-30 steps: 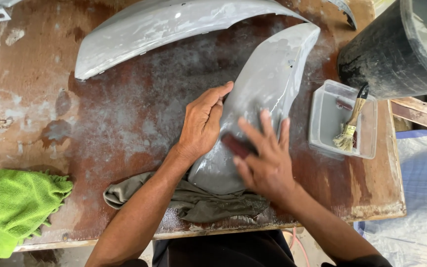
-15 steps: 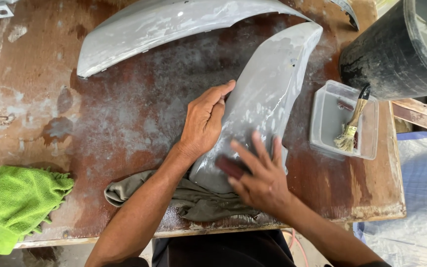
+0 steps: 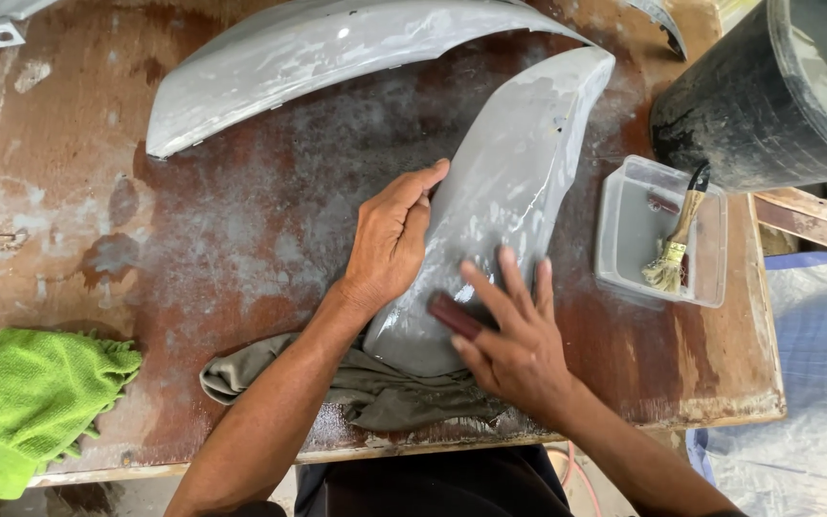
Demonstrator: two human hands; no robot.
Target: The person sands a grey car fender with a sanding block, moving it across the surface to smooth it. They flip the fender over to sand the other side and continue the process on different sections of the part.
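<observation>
Worn reddish-brown wooden table, streaked with grey dust and damp patches. Centre: curved grey fender panel lying on a grey rag at the near edge. Left hand flat, steadying the panel's left edge. Right hand, fingers spread, pressing a dark red sanding block to the panel. Far: second grey panel. Right: clear tray with brush, black bucket. Near left: green cloth.
</observation>
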